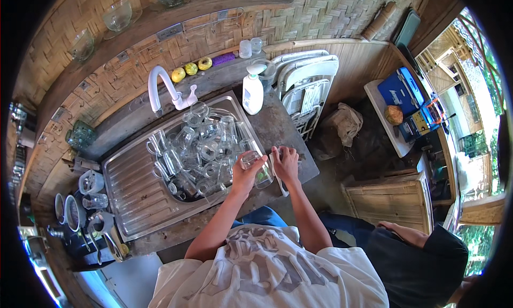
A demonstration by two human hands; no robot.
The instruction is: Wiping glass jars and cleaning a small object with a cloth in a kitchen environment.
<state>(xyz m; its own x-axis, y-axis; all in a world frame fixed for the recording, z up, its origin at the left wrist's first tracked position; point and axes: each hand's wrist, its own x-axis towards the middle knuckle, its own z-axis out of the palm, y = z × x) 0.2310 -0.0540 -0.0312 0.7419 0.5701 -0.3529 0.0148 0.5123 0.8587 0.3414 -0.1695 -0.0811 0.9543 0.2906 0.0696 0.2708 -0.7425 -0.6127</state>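
My left hand grips a clear drinking glass above the sink's right edge. Just right of it, my right hand is over the counter with its fingers bent; whatever lies within them is hard to make out. A narrow white object runs down beside that wrist. Between the hands, a clear vessel shows a bit of green. The steel sink basin is heaped with clear glasses and glass mugs, lying at many angles.
A white curved faucet rises behind the steel sink drainboard. A white pump bottle stands on the counter. Folded chairs lean at the right wall. Pots and strainers crowd the left. Another person is close at right.
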